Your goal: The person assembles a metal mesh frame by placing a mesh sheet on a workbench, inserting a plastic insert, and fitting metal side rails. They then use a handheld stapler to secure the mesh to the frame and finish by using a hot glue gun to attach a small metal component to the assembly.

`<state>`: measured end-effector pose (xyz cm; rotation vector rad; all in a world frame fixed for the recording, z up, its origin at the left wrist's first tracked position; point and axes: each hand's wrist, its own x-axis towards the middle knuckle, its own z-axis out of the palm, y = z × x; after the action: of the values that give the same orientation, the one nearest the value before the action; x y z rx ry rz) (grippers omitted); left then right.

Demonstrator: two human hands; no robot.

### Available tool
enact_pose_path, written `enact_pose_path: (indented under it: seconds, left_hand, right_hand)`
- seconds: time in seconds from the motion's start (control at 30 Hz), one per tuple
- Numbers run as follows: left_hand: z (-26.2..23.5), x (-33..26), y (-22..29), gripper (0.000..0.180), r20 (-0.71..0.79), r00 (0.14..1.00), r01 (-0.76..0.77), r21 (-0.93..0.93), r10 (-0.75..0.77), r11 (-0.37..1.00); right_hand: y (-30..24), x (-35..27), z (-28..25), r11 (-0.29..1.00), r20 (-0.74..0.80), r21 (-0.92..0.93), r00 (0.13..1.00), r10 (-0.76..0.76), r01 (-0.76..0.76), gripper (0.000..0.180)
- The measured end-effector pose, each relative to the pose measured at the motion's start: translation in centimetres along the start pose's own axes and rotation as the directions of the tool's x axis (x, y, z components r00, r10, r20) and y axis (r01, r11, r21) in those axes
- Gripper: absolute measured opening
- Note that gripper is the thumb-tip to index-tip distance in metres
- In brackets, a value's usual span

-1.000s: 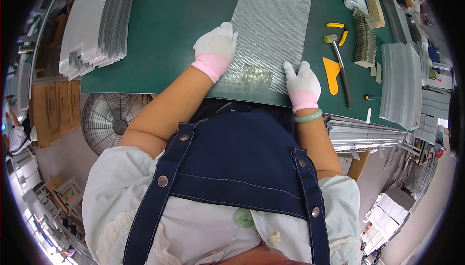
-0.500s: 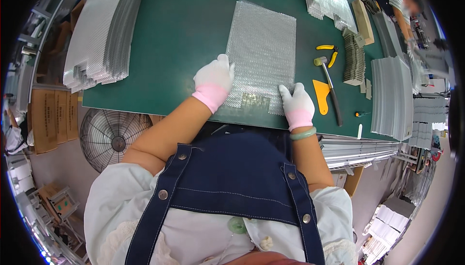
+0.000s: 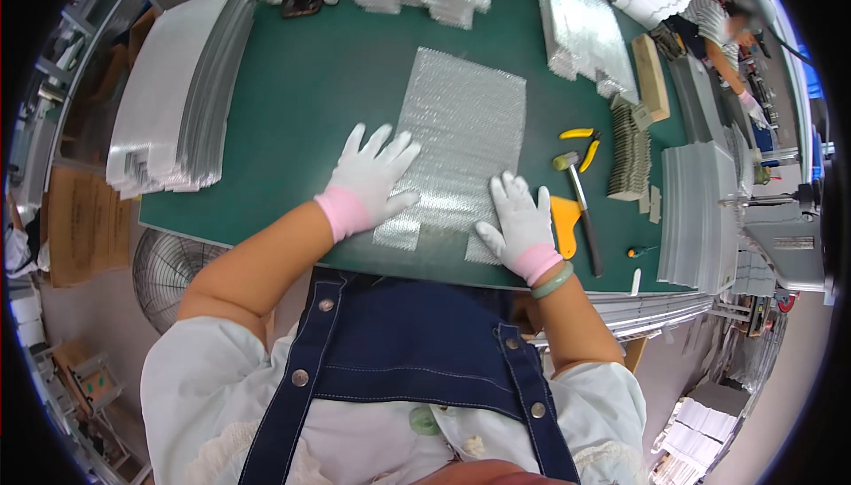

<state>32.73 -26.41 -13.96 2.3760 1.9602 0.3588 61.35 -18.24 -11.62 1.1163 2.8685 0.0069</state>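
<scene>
A silvery perforated sheet [image 3: 465,121] with a notched near edge lies flat on the green table [image 3: 301,104]. My left hand [image 3: 370,175], in a white glove with a pink cuff, has its fingers spread at the sheet's left edge, the fingertips over it. At the near right corner my right hand [image 3: 517,223], gloved the same way, rests open with its fingers stretched toward the far side. Neither hand grips anything. Just right of my right hand lies a yellow scraper [image 3: 565,226], beside a hammer [image 3: 582,201] with a dark handle.
Stacked perforated sheets [image 3: 177,86] stand at the left; another stack [image 3: 585,28] lies far right. Yellow-handled pliers [image 3: 589,150], a wooden block [image 3: 651,77], a row of small metal pieces [image 3: 628,152] and a screwdriver [image 3: 640,252] lie at right. A co-worker [image 3: 722,37] is beyond.
Both hands have opened from the sheet's edges, their fingers now spread out over it. The whole view has shifted, so the table and sheet appear lower.
</scene>
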Motion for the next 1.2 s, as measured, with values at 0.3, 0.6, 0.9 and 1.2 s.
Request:
enact_pose_path:
  seconds: [0.3,0.6,0.9,1.2]
  left_hand:
    - [-0.9,1.8,1.6,0.079,0.149,0.987,0.051,0.045,-0.057,0.998]
    - [-4.4,4.2,1.4,0.087,0.354,0.935,-0.070,0.170,0.005,0.983]
    - [-6.5,7.9,4.4,0.083,0.575,0.809,-0.149,0.401,-0.122,0.904]
    - [-6.7,8.3,5.3,0.086,0.636,0.747,-0.130,0.427,-0.195,0.895]
  right_hand:
    - [19.7,20.2,-6.2,0.738,-0.285,0.389,0.689,0.666,-0.552,0.068]
    - [25.3,22.4,-12.3,0.736,-0.571,0.491,0.466,0.676,-0.466,0.085]
    - [26.9,16.4,-10.3,0.809,-0.237,0.163,0.773,0.588,-0.565,0.055]
    - [27.4,15.4,-13.0,0.816,-0.790,0.550,0.209,0.577,-0.175,0.038]
